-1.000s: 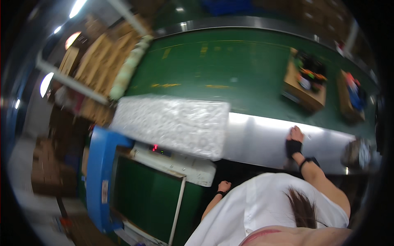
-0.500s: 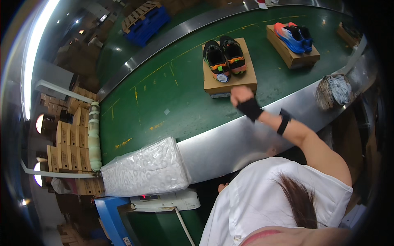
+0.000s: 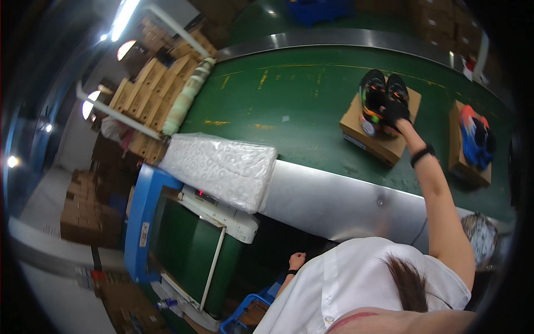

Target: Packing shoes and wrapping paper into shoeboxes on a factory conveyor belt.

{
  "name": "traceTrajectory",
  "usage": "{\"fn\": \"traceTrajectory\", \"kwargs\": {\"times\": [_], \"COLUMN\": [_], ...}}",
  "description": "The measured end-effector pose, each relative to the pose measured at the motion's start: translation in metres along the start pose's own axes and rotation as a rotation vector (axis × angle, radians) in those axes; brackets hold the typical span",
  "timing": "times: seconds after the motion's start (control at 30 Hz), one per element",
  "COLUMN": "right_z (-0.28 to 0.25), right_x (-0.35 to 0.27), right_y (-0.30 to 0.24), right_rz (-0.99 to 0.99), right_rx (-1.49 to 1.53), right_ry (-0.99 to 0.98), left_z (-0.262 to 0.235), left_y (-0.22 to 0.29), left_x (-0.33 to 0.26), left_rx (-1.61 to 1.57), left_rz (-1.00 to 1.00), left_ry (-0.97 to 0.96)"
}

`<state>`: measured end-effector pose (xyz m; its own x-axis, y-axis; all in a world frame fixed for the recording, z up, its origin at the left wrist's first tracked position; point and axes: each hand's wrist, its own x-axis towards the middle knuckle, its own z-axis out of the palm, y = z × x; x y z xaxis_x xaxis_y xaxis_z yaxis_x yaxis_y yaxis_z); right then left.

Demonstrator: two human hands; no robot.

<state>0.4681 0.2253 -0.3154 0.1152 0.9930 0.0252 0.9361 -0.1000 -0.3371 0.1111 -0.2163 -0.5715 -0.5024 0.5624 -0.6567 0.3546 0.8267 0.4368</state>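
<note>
A pair of black sneakers (image 3: 371, 89) with orange and green soles sits on a brown shoebox (image 3: 378, 149) on the green conveyor belt (image 3: 311, 119). My right hand (image 3: 397, 112), in a black fingerless glove with a black band at the wrist, reaches onto the heel end of the right sneaker. Its fingers are lost against the dark shoes, so their grip is hidden. Low beside my body, well away from the belt, my left hand (image 3: 297, 260) is curled closed with nothing visible in it.
Blue and red sneakers (image 3: 475, 139) stand on another shoebox (image 3: 469, 173) at right. A plastic-wrapped white stack (image 3: 219, 170) lies on the metal ledge (image 3: 334, 192), near a blue machine frame (image 3: 142, 222). Stacked shoeboxes (image 3: 147, 92) fill the far left; a blue basket (image 3: 242, 314) sits below.
My view has turned, so the belt and boxes appear farther right. My right hand has moved from the box's near edge onto the black sneakers. More of my left hand shows.
</note>
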Motion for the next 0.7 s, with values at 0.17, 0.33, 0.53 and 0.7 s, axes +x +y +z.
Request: {"fn": "traceTrajectory", "kwargs": {"times": [0.17, 0.33, 0.53, 0.7], "right_z": [0.029, 0.004, 0.04, -0.028], "right_x": [-0.064, -0.17, -0.199, -0.14], "right_y": [0.054, 0.015, 0.012, -0.041], "right_rz": [-0.579, -1.008, -1.222, -0.853], "right_rx": [-0.17, -0.17, -0.097, 0.291], "right_ry": [0.111, -0.062, -0.449, -0.993], "left_z": [-0.032, -0.086, -0.071, -0.054], "left_y": [0.027, 0.095, 0.161, 0.171], "left_x": [-0.032, -0.037, -0.023, -0.028], "left_rx": [-0.489, -0.649, -0.424, -0.398], "left_rz": [-0.004, 0.232, 0.488, 0.522], "left_ry": [0.096, 0.203, 0.169, 0.002]}}
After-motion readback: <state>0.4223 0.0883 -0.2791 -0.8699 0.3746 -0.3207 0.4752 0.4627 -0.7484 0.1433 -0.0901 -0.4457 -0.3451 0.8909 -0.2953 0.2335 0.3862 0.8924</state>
